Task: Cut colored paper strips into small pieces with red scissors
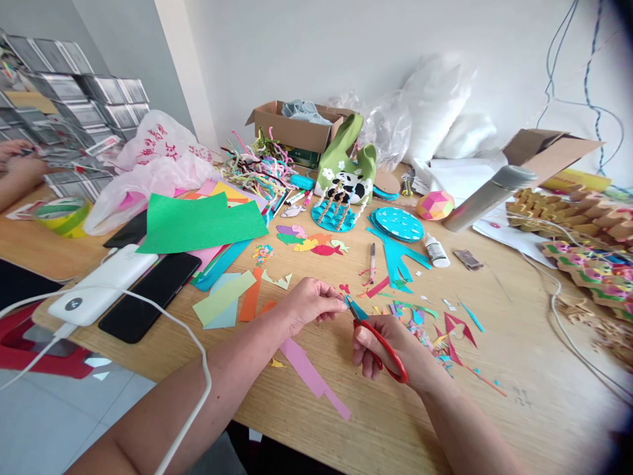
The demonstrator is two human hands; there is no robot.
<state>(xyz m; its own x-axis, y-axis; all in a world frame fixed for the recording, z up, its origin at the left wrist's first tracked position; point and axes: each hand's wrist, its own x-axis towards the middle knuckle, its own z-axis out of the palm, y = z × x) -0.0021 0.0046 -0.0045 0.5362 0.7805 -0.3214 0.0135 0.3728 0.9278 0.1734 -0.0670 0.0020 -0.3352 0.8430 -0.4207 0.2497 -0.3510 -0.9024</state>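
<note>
My right hand (373, 343) is closed round the red-handled scissors (395, 363), whose blades point up and left toward my other hand. My left hand (316, 303) pinches a small piece of blue paper (357, 310) at the blades. Paper scraps in many colours (420, 323) lie to the right of the scissors. Beyond my hands are several paper fish (326, 249) and a small pile of tiny coloured bits (262, 254). A pink-purple paper strip (309, 373) lies below my left wrist.
A green sheet (198, 224), a black phone (151, 297) and a white power bank (103, 284) with a cable lie left. Farther back are blue discs (398, 224), a glue bottle (436, 252) and a grey flask (487, 198). Another person's hands (22, 161) show at far left.
</note>
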